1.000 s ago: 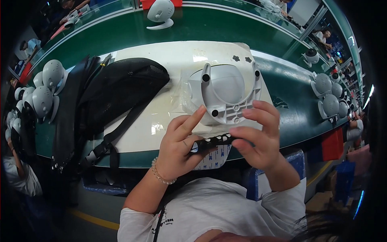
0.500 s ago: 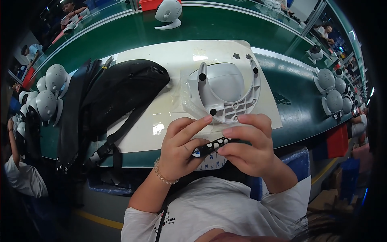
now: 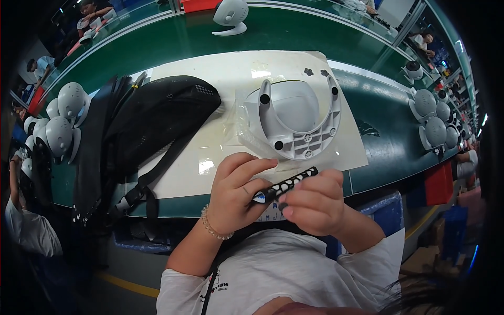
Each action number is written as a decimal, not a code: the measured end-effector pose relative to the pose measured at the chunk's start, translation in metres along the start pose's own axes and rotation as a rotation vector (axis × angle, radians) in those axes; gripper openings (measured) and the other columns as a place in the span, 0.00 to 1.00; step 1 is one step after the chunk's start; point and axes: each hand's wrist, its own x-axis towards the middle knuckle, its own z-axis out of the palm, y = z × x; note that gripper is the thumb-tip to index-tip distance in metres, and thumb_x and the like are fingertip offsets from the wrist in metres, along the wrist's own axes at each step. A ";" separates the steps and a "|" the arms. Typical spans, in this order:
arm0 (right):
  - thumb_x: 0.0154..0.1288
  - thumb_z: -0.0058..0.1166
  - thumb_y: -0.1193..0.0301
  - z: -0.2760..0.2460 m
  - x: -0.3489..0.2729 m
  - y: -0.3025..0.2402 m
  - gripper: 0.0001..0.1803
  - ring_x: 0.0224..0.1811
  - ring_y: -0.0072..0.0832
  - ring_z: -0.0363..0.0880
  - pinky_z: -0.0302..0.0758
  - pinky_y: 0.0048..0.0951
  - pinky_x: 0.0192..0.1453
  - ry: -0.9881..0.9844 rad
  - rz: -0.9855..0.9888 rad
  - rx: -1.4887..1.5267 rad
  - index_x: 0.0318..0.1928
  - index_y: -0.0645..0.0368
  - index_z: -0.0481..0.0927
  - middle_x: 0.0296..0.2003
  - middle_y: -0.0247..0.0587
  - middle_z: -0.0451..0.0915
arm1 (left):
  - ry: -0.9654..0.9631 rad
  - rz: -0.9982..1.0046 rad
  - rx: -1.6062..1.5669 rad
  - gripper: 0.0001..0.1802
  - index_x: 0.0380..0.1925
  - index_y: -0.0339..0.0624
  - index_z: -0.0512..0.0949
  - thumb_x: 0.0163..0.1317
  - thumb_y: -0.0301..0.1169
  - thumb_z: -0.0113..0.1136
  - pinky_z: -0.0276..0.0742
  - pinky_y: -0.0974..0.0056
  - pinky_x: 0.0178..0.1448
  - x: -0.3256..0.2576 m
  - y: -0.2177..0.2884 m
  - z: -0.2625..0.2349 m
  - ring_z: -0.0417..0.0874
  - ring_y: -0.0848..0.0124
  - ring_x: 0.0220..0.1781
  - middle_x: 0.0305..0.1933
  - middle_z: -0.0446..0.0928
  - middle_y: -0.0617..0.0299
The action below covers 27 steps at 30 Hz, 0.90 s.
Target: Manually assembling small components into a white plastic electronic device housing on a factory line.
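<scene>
My left hand [image 3: 235,193] and my right hand [image 3: 311,203] hold a narrow black strip [image 3: 286,185] with white oval patches along it, close to my chest at the table's near edge. The left fingers pinch its lower end; the right fingers close around its middle. Just beyond the hands lies a grey round plastic housing [image 3: 296,116] with a flat bracket rim, resting on a white mat [image 3: 210,157] apart from both hands. A bead bracelet sits on my left wrist.
A black mesh bag [image 3: 157,123] with straps lies on the mat's left side. Grey dome-shaped housings are stacked at the far left [image 3: 60,123] and at the right [image 3: 436,126]. Another one [image 3: 231,16] stands on the green conveyor belt [image 3: 173,47]. Other people work along the edges.
Both hands left the grey housing and drew back toward my chest. The black strip has come up between them and is now held by both.
</scene>
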 end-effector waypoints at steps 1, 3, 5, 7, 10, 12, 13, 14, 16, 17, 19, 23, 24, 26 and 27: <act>0.45 0.60 0.70 0.001 -0.003 0.001 0.12 0.38 0.23 0.73 0.61 0.26 0.43 0.034 -0.044 0.045 0.33 0.46 0.76 0.36 0.23 0.77 | -0.014 -0.007 -0.005 0.12 0.23 0.42 0.75 0.32 0.26 0.62 0.68 0.60 0.51 0.000 0.000 0.000 0.71 0.60 0.46 0.48 0.76 0.62; 0.45 0.60 0.76 0.001 -0.004 0.002 0.18 0.38 0.26 0.73 0.64 0.28 0.41 0.105 -0.109 0.170 0.39 0.47 0.72 0.35 0.27 0.77 | 0.009 0.003 -0.001 0.12 0.23 0.42 0.75 0.31 0.26 0.62 0.68 0.60 0.50 -0.001 -0.003 0.003 0.71 0.60 0.46 0.48 0.76 0.62; 0.44 0.59 0.80 0.003 0.005 0.001 0.22 0.39 0.28 0.74 0.65 0.29 0.42 0.133 -0.006 0.346 0.42 0.48 0.70 0.37 0.30 0.76 | 0.029 0.016 -0.002 0.13 0.23 0.42 0.75 0.30 0.26 0.62 0.67 0.59 0.50 -0.002 -0.004 0.005 0.72 0.60 0.46 0.47 0.76 0.63; 0.41 0.55 0.89 0.006 0.006 0.001 0.33 0.41 0.34 0.74 0.66 0.31 0.42 0.118 0.143 0.574 0.50 0.50 0.65 0.43 0.39 0.74 | 0.033 0.059 0.026 0.14 0.22 0.42 0.74 0.29 0.26 0.62 0.67 0.59 0.48 -0.001 -0.002 0.004 0.72 0.60 0.46 0.47 0.76 0.63; 0.41 0.56 0.88 0.002 0.013 0.000 0.35 0.42 0.36 0.73 0.66 0.32 0.41 -0.047 0.172 0.557 0.51 0.50 0.65 0.44 0.40 0.72 | 0.022 0.083 0.077 0.15 0.23 0.42 0.74 0.27 0.27 0.61 0.66 0.58 0.47 -0.003 -0.003 0.006 0.72 0.61 0.46 0.47 0.75 0.63; 0.40 0.57 0.89 -0.002 0.013 -0.002 0.36 0.43 0.35 0.72 0.66 0.32 0.40 -0.060 0.169 0.538 0.53 0.50 0.65 0.43 0.39 0.72 | 0.010 0.098 0.082 0.16 0.23 0.43 0.74 0.26 0.27 0.61 0.66 0.58 0.47 -0.004 -0.003 0.005 0.72 0.61 0.46 0.47 0.75 0.63; 0.43 0.56 0.88 -0.003 0.014 -0.004 0.32 0.38 0.34 0.73 0.68 0.32 0.39 -0.069 0.168 0.527 0.50 0.51 0.64 0.40 0.41 0.72 | -0.001 0.112 0.089 0.17 0.24 0.43 0.74 0.25 0.27 0.61 0.66 0.58 0.47 -0.004 -0.003 0.005 0.72 0.61 0.46 0.47 0.75 0.63; 0.47 0.56 0.88 -0.005 0.015 -0.005 0.28 0.34 0.33 0.75 0.69 0.32 0.37 -0.078 0.167 0.517 0.48 0.51 0.64 0.38 0.42 0.73 | -0.002 0.113 0.085 0.17 0.24 0.43 0.74 0.25 0.27 0.61 0.66 0.58 0.47 -0.004 -0.003 0.005 0.72 0.61 0.46 0.47 0.75 0.63; 0.49 0.56 0.84 -0.012 0.017 -0.005 0.20 0.33 0.35 0.75 0.71 0.33 0.36 -0.198 0.077 0.566 0.42 0.52 0.70 0.37 0.42 0.72 | -0.012 0.098 0.096 0.18 0.25 0.44 0.75 0.24 0.27 0.61 0.66 0.58 0.47 -0.004 -0.003 0.004 0.72 0.60 0.47 0.47 0.75 0.63; 0.50 0.56 0.82 -0.013 0.012 -0.004 0.14 0.32 0.37 0.75 0.73 0.36 0.34 -0.302 0.110 0.649 0.37 0.52 0.72 0.37 0.42 0.72 | -0.019 0.072 0.093 0.19 0.26 0.44 0.75 0.24 0.27 0.61 0.66 0.58 0.48 -0.007 -0.002 0.004 0.71 0.59 0.48 0.49 0.73 0.61; 0.49 0.56 0.83 -0.014 0.011 0.000 0.16 0.31 0.36 0.75 0.73 0.35 0.33 -0.196 0.086 0.678 0.38 0.52 0.72 0.37 0.41 0.72 | 0.018 0.075 0.087 0.19 0.27 0.45 0.76 0.24 0.27 0.61 0.66 0.57 0.49 -0.005 0.001 0.004 0.71 0.58 0.48 0.50 0.73 0.60; 0.51 0.50 0.91 -0.010 -0.004 0.018 0.28 0.34 0.26 0.74 0.73 0.25 0.36 0.127 0.327 0.297 0.52 0.57 0.62 0.39 0.42 0.70 | 0.105 0.060 0.136 0.17 0.24 0.44 0.77 0.26 0.27 0.62 0.66 0.58 0.52 -0.003 0.003 0.007 0.68 0.54 0.55 0.57 0.69 0.55; 0.51 0.50 0.90 -0.007 0.002 0.027 0.28 0.35 0.25 0.73 0.71 0.23 0.36 0.224 0.349 0.407 0.53 0.59 0.61 0.41 0.43 0.69 | 0.115 0.051 0.146 0.15 0.23 0.44 0.77 0.27 0.27 0.62 0.66 0.58 0.52 -0.001 0.003 0.008 0.67 0.54 0.57 0.59 0.68 0.54; 0.54 0.50 0.88 -0.003 0.011 0.045 0.31 0.37 0.20 0.72 0.69 0.17 0.36 0.294 0.387 0.511 0.57 0.59 0.56 0.45 0.43 0.66 | 0.049 0.028 0.162 0.15 0.23 0.43 0.77 0.28 0.28 0.67 0.64 0.57 0.56 0.000 0.005 0.006 0.66 0.52 0.58 0.61 0.65 0.49; 0.54 0.50 0.88 -0.002 0.011 0.045 0.31 0.37 0.20 0.72 0.69 0.17 0.36 0.293 0.387 0.510 0.57 0.59 0.56 0.45 0.43 0.66 | -0.017 0.001 0.184 0.15 0.22 0.42 0.78 0.30 0.29 0.72 0.63 0.55 0.60 0.001 0.004 0.005 0.65 0.49 0.59 0.62 0.63 0.45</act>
